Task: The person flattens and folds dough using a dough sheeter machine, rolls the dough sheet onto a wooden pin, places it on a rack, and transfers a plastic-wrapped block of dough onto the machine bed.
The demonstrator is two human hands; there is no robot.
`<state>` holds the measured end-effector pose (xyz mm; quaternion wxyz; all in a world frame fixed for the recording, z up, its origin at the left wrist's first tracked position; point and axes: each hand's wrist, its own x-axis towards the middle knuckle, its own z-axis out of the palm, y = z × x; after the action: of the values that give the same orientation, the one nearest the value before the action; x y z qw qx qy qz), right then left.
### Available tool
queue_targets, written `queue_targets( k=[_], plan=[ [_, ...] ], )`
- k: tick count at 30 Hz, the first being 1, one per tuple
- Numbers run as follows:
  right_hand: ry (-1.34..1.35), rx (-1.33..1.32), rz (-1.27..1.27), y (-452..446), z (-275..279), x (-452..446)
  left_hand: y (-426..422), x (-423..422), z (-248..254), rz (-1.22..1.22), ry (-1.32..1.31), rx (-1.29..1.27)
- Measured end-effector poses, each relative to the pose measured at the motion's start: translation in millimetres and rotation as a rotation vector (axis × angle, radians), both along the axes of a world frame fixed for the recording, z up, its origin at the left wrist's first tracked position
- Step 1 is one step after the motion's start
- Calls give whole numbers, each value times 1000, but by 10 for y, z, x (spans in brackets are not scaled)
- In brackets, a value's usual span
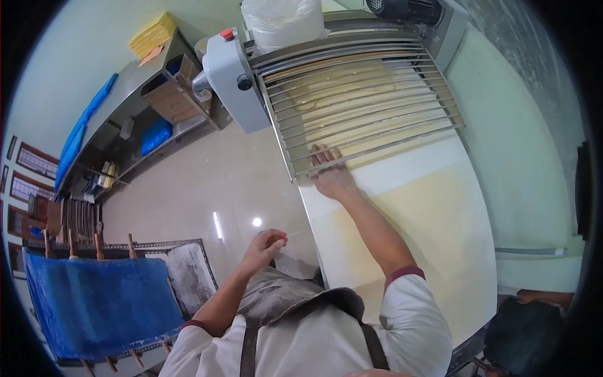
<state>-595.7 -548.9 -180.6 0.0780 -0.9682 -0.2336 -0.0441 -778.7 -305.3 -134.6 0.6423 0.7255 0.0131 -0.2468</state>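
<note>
My right hand lies flat at the lower left of the metal bar guard of a dough sheeter. Its fingers are stretched out beneath the lowest bar, at the left edge of a pale yellow dough sheet. A second pale yellow sheet covers the white belt nearer to me. In front of my apron, beside the belt, my left hand is held over the floor with its fingers curled together. A small red spot shows at its fingertips; what it is I cannot make out.
A plastic-lined white tub sits on top of the machine, near a red button. To the left are a steel shelf table with a cardboard box, and a rack with blue plastic sheeting. Another person's arm shows at lower right.
</note>
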Motion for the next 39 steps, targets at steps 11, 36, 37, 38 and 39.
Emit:
queue_targets(
  k=[11,36,37,38,39],
  plan=[
    [-276,338,-924,-340,81,-1274,2441,3528,379,358,-781,184],
    [-498,1770,-769,2663,1189,2474,3130,5603,120,-399,-781,121],
    [-529,1848,-745,2727,1279,2489,3143,5633,90,-428,-795,94],
    [-528,1852,-754,2826,1388,2472,3164,5667,33,-439,-790,78],
    [-541,1839,-766,2858,1394,2488,3192,5707,-40,-444,-817,39]
  ],
)
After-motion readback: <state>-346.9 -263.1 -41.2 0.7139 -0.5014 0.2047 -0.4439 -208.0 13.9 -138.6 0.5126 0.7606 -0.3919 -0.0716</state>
